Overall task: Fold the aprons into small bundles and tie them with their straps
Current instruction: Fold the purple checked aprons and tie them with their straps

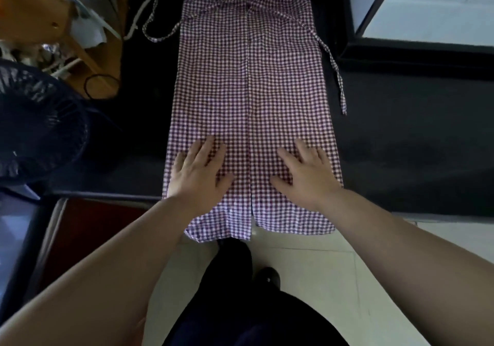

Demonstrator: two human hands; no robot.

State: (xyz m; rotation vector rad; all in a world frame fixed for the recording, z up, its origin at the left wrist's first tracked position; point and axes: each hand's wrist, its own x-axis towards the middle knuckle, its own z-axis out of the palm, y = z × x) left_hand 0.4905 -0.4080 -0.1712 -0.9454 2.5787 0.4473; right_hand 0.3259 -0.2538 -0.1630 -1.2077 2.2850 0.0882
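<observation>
A purple-and-white checked apron (pixel 251 84) lies stretched lengthwise on a dark table (pixel 401 132), its two sides folded in so the edges meet along the middle. Its near end hangs over the table's front edge. One strap (pixel 157 29) loops out at the far left, another strap (pixel 337 76) trails down the right side. My left hand (pixel 199 170) lies flat with spread fingers on the left half near the front edge. My right hand (pixel 307 172) lies flat on the right half. Neither hand holds anything.
A dark blue fan (pixel 40 121) stands at the left. Behind it is a wooden piece (pixel 34 14) with papers and a cable. A white-topped unit with a black frame (pixel 427 11) sits at the far right. Below are pale floor tiles (pixel 307 279) and my dark clothing.
</observation>
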